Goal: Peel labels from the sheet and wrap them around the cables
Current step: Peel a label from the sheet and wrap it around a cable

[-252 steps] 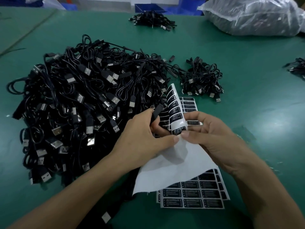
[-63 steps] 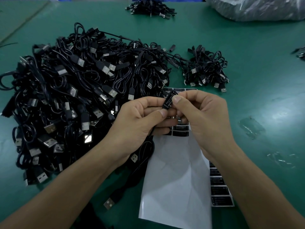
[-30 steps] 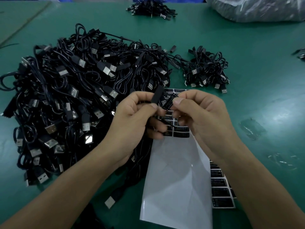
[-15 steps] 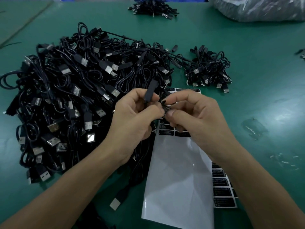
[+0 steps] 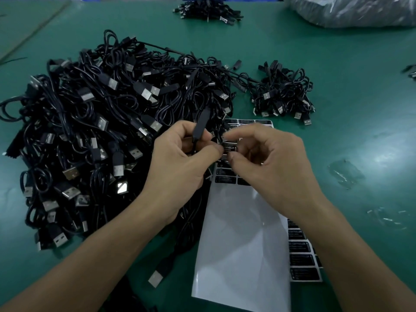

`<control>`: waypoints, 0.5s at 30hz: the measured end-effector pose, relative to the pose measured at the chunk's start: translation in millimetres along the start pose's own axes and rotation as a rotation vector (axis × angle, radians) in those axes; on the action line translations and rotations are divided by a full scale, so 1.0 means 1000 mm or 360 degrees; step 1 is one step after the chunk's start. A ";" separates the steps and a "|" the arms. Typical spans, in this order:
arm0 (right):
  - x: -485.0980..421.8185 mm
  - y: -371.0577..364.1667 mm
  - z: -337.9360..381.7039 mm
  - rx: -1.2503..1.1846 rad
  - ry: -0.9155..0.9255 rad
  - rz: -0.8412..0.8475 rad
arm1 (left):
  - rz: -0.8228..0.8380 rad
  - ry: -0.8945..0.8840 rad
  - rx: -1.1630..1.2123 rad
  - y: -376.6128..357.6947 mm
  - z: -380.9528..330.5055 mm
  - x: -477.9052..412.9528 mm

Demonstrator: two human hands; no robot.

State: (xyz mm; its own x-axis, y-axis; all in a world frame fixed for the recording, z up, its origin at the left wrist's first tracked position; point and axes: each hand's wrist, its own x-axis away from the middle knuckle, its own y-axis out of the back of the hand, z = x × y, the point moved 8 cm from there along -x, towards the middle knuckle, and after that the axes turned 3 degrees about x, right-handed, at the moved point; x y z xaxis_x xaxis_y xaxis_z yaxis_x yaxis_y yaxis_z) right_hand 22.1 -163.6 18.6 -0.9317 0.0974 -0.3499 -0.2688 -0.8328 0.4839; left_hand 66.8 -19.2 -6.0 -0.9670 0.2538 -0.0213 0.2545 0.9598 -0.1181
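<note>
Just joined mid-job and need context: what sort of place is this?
Likely a factory labelling bench: a heap of black USB cables, label sheets on a green table, bagged stock behind.

Green table (image 5: 337, 64), crinkled plastic bag (image 5: 351, 10) — far right corner, clear film scraps (image 5: 344, 174) (right side)

Your left hand (image 5: 177, 167) and right hand (image 5: 276, 170) are bare, with nothing worn on the fingers or wrists that shows. Your left forearm (image 5: 90, 255) and right forearm (image 5: 351, 255) are uncovered all the way to the lower edge of the view. The thumbnails look short. The right fingertips are blurred.
</note>
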 end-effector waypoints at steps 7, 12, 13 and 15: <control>-0.001 0.011 -0.010 -0.0560 -0.0280 -0.0169 | 0.0006 0.0077 0.0089 -0.001 0.000 0.001; 0.002 0.004 -0.024 -0.0748 -0.0581 -0.0167 | -0.0029 0.0097 0.0313 0.001 -0.001 0.001; 0.003 0.001 -0.024 -0.0747 -0.0623 -0.0135 | -0.0040 0.0090 0.0348 0.001 -0.002 0.000; 0.004 -0.002 -0.024 -0.0771 -0.0644 -0.0080 | -0.0065 0.0078 0.0398 0.003 -0.003 0.000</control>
State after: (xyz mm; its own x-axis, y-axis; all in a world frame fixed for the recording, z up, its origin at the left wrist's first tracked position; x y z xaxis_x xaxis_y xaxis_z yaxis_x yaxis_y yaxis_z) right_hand 24.8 -174.8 -2.6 -0.9649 0.2623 0.0141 -0.2619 -0.9648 0.0236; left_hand 67.4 -16.3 -3.3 -0.9733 0.2265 0.0360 0.1988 0.9116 -0.3599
